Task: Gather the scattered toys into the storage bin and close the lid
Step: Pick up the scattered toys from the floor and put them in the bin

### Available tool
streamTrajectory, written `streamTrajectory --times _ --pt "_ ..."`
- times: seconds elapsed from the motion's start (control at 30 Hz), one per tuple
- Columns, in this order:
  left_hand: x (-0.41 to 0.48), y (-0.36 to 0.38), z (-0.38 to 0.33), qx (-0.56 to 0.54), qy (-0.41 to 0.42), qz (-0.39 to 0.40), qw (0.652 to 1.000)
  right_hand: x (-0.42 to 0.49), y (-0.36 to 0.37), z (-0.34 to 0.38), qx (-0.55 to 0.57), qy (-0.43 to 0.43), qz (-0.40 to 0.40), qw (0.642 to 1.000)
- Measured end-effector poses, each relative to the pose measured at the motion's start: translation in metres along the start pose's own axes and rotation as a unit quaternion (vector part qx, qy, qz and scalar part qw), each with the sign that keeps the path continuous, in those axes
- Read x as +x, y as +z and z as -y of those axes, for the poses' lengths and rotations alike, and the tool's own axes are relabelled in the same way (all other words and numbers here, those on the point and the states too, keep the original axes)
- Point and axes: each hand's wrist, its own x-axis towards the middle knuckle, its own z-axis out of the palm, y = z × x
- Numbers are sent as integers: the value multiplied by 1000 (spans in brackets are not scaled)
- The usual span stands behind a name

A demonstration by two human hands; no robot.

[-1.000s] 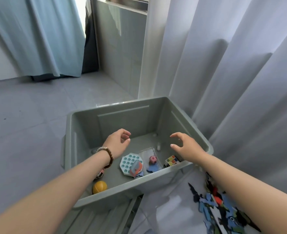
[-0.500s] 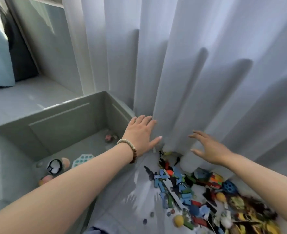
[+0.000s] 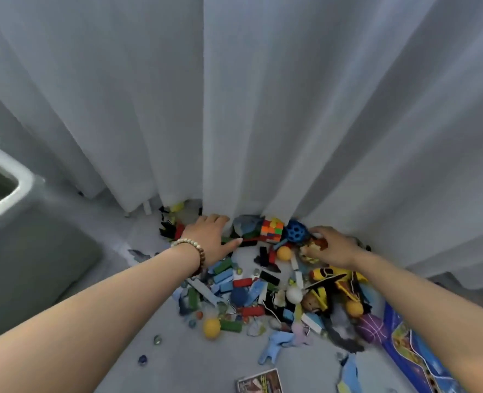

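Note:
A pile of scattered toys (image 3: 251, 290) lies on the grey floor at the foot of a white curtain. It includes coloured blocks, a puzzle cube (image 3: 273, 229), a blue holed ball (image 3: 296, 232), an orange ball (image 3: 284, 253) and a yellow toy plane (image 3: 334, 276). My left hand (image 3: 210, 236), with a bead bracelet, lies flat on the pile's far left, fingertips at the curtain hem. My right hand (image 3: 331, 245) curls its fingers round a small red and yellow toy (image 3: 317, 246) beside the holed ball. The grey storage bin (image 3: 21, 182) shows only a corner at the left edge. No lid is in view.
The white curtain (image 3: 263, 109) hangs to the floor behind the pile and covers its far edge. Loose marbles (image 3: 157, 339) lie on the floor nearer me. A card box (image 3: 260, 382) and a blue printed sheet (image 3: 413, 350) lie at the bottom right.
The view has swung right, from the bin to the toy pile. Both hands have dropped from above the bin onto the pile, and my right hand has curled round a small toy.

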Motion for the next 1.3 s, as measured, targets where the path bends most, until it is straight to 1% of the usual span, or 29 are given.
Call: streamTrajectory --times 0.13,0.2,0.27,0.37,0.5,0.73,0.87,0.97,1.1,1.2,1.3 --pt "48 38 -21 -25 20 25 999 34 19 -37 80 16 -23 996" --pt "71 54 -30 -40 37 31 998 52 27 -48 113 5 -32 993" --pt "93 68 -38 -59 63 28 996 67 33 -56 122 -21 -33 992" --pt "121 85 -49 -61 90 41 993 93 44 -68 106 -58 -43 992" --pt "145 100 -60 -74 94 50 992 117 59 -83 81 -73 -19 994" --pt "163 108 -52 -73 80 54 993 124 64 -88 -49 -100 -30 993" --pt "162 115 -51 -129 67 82 986 126 62 -84 -133 -134 -4 982" --pt "163 118 -50 -161 70 87 981 129 62 -79 -149 -128 18 980" --pt "162 119 -52 -173 70 74 980 133 61 -70 -182 -115 25 976" --pt "162 122 -51 -198 72 67 975 131 63 -66 -183 -102 12 978" --pt "160 124 -47 -215 74 61 972 123 66 -70 -160 -104 -20 982"
